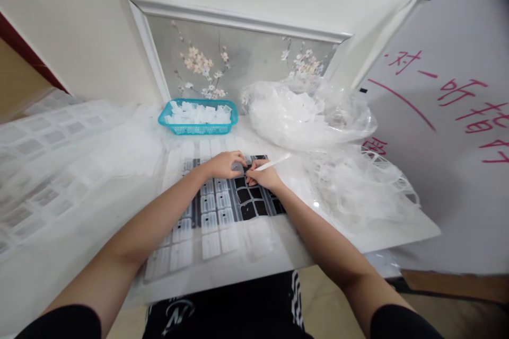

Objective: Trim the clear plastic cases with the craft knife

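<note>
Fingers (239, 158) of the left hand (226, 165) curl down on the far end of the dark sheet (254, 207) lying on the bench (392, 235), whether gripping anything I cannot tell, just beside the right hand (263, 176), whose fingers are pinched on a thin white stick (275, 162).

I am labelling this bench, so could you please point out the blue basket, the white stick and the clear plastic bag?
blue basket (198, 129): head view, its front wall.
white stick (276, 161): head view, middle of its shaft.
clear plastic bag (306, 116): head view, its bulging middle.
</note>
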`<state>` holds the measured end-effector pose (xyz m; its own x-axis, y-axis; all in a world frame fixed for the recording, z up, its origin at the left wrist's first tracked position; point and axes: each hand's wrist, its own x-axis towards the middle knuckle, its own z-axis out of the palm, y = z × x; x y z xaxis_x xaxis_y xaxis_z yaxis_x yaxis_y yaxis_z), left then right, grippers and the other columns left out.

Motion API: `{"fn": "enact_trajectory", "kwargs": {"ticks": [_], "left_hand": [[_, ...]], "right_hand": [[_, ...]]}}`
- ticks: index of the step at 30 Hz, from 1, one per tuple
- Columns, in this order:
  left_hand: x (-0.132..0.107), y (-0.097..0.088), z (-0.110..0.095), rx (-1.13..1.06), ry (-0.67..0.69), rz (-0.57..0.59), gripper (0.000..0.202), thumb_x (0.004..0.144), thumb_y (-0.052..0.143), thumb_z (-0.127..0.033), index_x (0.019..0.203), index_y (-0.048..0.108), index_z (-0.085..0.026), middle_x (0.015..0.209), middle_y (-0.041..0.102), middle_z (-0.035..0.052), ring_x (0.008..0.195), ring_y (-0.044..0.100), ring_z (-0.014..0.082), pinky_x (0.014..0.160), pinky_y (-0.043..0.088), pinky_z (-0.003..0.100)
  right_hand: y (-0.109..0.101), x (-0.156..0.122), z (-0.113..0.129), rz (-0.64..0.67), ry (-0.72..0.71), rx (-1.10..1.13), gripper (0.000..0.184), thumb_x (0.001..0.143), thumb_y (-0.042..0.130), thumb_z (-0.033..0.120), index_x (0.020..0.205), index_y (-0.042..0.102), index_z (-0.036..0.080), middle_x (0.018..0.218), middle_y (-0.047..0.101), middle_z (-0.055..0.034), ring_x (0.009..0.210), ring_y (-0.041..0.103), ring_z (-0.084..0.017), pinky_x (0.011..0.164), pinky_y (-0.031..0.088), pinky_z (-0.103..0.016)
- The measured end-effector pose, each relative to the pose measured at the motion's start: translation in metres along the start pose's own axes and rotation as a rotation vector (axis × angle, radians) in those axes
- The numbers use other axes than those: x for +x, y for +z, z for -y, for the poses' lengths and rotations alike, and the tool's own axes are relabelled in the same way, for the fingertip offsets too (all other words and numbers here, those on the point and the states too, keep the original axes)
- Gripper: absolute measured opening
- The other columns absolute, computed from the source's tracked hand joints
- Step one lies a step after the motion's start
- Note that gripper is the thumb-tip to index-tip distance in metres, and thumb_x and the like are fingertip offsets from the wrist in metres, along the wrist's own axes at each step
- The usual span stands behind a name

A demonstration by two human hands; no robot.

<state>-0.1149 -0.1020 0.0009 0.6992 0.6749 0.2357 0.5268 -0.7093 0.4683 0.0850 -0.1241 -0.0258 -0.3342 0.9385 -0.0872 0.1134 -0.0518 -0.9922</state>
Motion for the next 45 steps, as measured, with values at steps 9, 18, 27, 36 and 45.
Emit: {"fn": "enact_trajectory", "kwargs": {"ticks": [9, 18, 27, 36, 45], "left_hand": [[-0.002, -0.006, -0.011, -0.583, -0.366, -0.736, 0.011, 0.065, 0.072, -0.025, 0.070, 0.064, -0.019, 0.076, 0.067, 0.0037, 0.078, 0.063, 0.0188, 0.065, 0.045, 0.025], [-0.003, -0.031, -0.006, -1.429, -0.578, -1.028, 0.019, 0.073, 0.070, -0.027, 0.083, 0.060, -0.015, 0.075, 0.062, 0.0003, 0.045, 0.051, 0.0053, 0.038, 0.032, 0.016], [0.006, 0.010, -0.038, -1.593, -0.575, -0.439, 0.011, 0.083, 0.063, -0.023, 0.084, 0.065, -0.012, 0.063, 0.062, 0.0020, 0.046, 0.055, 0.0085, 0.042, 0.042, 0.018], [-0.005, 0.004, -0.051, -0.477, -0.264, -0.679, 0.023, 0.085, 0.062, -0.037, 0.103, 0.070, -0.023, 0.108, 0.066, 0.0074, 0.093, 0.064, 0.0203, 0.077, 0.052, 0.030], [-0.015, 0.004, -0.053, -0.088, -0.066, -0.415, 0.020, 0.086, 0.061, -0.031, 0.101, 0.073, -0.026, 0.111, 0.068, 0.0096, 0.103, 0.062, 0.0238, 0.095, 0.044, 0.036]], "right_hand": [[0.007, 0.004, 0.009, -0.010, 0.053, -0.129, 0.023, 0.067, 0.063, 0.011, 0.062, 0.043, 0.021, 0.044, 0.060, 0.0039, 0.036, 0.058, -0.013, 0.033, 0.048, -0.018], [0.007, -0.012, 0.012, -0.085, -0.113, -0.100, 0.016, 0.082, 0.062, 0.034, 0.081, 0.053, 0.020, 0.055, 0.066, 0.0027, 0.036, 0.054, -0.010, 0.035, 0.045, -0.018], [-0.019, -0.028, 0.044, -0.125, -0.848, -0.779, 0.031, 0.088, 0.062, 0.040, 0.116, 0.066, 0.026, 0.145, 0.048, -0.0048, 0.137, 0.040, -0.025, 0.113, 0.038, -0.043], [-0.024, -0.023, 0.037, -0.055, -0.742, -0.683, 0.015, 0.091, 0.059, 0.035, 0.098, 0.065, 0.023, 0.136, 0.058, -0.0068, 0.124, 0.054, -0.023, 0.106, 0.043, -0.042], [-0.027, -0.027, 0.043, 0.013, -0.616, -0.499, 0.016, 0.091, 0.057, 0.036, 0.097, 0.064, 0.023, 0.129, 0.062, -0.0079, 0.119, 0.059, -0.022, 0.105, 0.040, -0.039]]}}
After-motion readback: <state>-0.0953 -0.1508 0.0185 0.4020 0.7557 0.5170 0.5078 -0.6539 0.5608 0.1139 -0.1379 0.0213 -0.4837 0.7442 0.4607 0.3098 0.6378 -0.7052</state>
